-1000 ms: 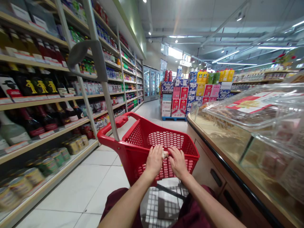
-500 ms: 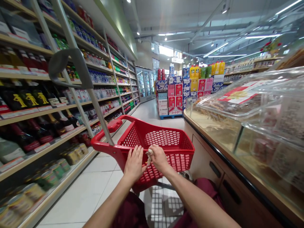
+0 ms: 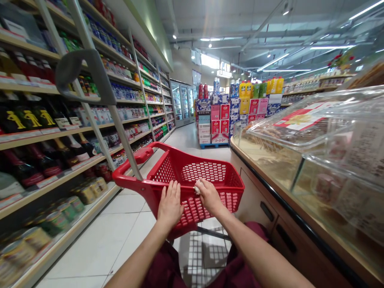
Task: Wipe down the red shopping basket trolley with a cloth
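In front of me stands a red plastic shopping basket on wheels (image 3: 168, 170), with a grey pull handle (image 3: 103, 80) rising at its left. My left hand (image 3: 170, 205) lies with its fingers stretched along the near wall, fingertips close to the rim. Bunched in my right hand (image 3: 209, 196) is a small crumpled whitish cloth or tissue (image 3: 198, 186). That hand presses it on the near rim, right of my left hand. Most of the cloth is hidden by the fingers. The basket's inside shows no goods in the part I can see.
Shelves of bottles and cans (image 3: 54, 156) run along the left. At my right is a wooden counter (image 3: 255, 192) with clear plastic covers (image 3: 300, 132). Ahead, stacked drink cartons (image 3: 220, 124) rest on a blue pallet (image 3: 214, 145). White tiles (image 3: 120, 236) cover the floor.
My right hand has slid right along the basket's near rim with the cloth, which now looks more bunched up. My left hand stays nearly in place. The view has shifted slightly.
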